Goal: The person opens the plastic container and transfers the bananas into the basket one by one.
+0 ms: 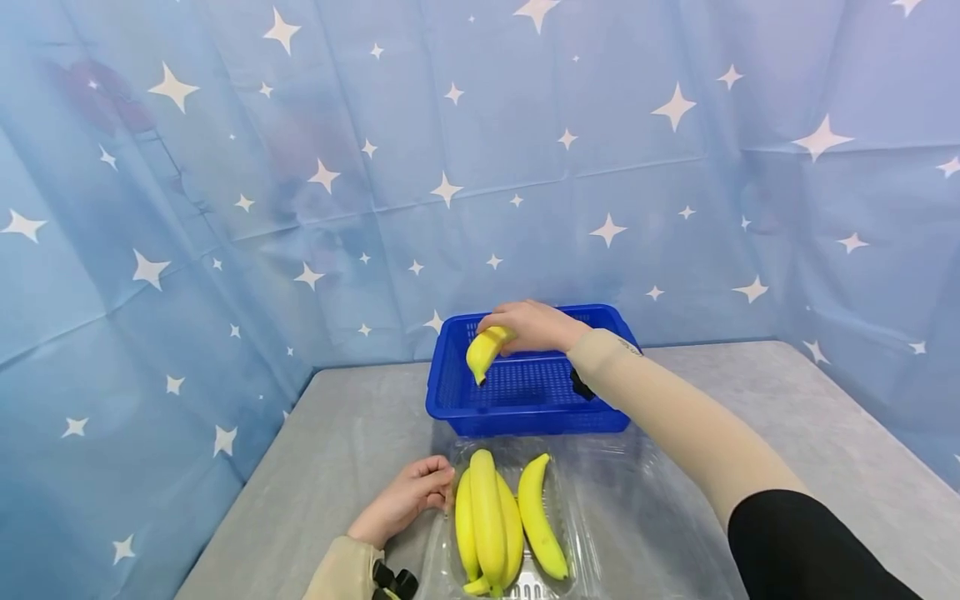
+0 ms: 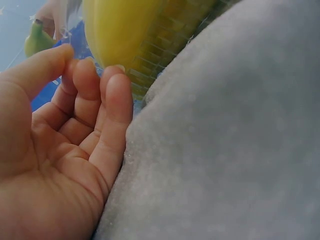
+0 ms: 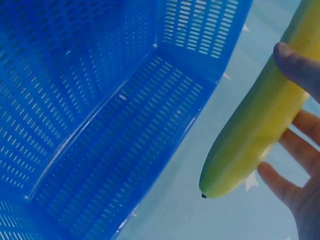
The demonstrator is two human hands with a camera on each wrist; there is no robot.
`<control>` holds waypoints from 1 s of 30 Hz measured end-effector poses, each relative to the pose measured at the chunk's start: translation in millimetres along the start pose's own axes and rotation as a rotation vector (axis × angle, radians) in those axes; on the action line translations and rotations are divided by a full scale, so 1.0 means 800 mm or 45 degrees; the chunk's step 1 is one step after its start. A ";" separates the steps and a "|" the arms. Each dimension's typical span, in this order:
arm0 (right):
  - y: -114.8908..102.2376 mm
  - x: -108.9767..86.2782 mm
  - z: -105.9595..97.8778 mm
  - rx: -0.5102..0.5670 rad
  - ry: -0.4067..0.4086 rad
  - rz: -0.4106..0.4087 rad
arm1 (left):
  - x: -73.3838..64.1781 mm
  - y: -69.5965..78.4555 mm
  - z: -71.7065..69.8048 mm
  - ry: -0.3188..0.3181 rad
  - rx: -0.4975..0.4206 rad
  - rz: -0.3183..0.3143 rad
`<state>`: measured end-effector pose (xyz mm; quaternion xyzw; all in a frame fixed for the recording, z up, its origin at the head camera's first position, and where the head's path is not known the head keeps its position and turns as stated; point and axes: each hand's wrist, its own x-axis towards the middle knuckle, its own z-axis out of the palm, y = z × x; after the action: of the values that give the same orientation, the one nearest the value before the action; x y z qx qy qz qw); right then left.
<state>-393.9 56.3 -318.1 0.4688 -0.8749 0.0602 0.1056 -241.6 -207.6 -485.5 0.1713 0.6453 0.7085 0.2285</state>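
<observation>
My right hand (image 1: 532,325) grips a yellow banana (image 1: 489,350) over the blue plastic basket (image 1: 528,422). In the right wrist view the thumb lies on one side of the banana (image 3: 260,120) and the fingers on the other, its dark-tipped end sticking out past them. My left hand (image 1: 412,496) pinches the left edge of a clear plastic container (image 1: 581,533), its fingertips right at the rim. Inside the container lie a bunch of bananas (image 1: 487,525) and, to its right, a single banana (image 1: 542,521). The left wrist view shows bananas (image 2: 125,30) through the container wall.
The basket, with slotted walls and floor, stands at the back of the grey table (image 1: 360,433), just beyond the container. A clear hinged lid (image 1: 645,517) spreads to the right of the bananas. A blue star-patterned curtain (image 1: 525,208) hangs behind and at the sides.
</observation>
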 end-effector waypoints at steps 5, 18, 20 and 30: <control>0.006 0.008 0.005 0.026 -0.018 0.049 | 0.000 -0.001 0.001 0.008 -0.009 0.004; 0.023 0.027 0.027 0.075 -0.052 0.125 | 0.001 -0.001 0.000 0.013 -0.019 0.013; 0.024 0.030 0.031 0.070 -0.063 0.128 | 0.002 -0.003 -0.001 0.011 -0.021 0.015; 0.034 0.041 0.053 0.034 -0.084 0.199 | 0.005 -0.004 -0.003 0.020 -0.011 0.015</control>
<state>-439.5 36.0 -351.5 0.4022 -0.9109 0.0646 0.0655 -245.9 -206.8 -489.4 0.1684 0.6431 0.7139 0.2200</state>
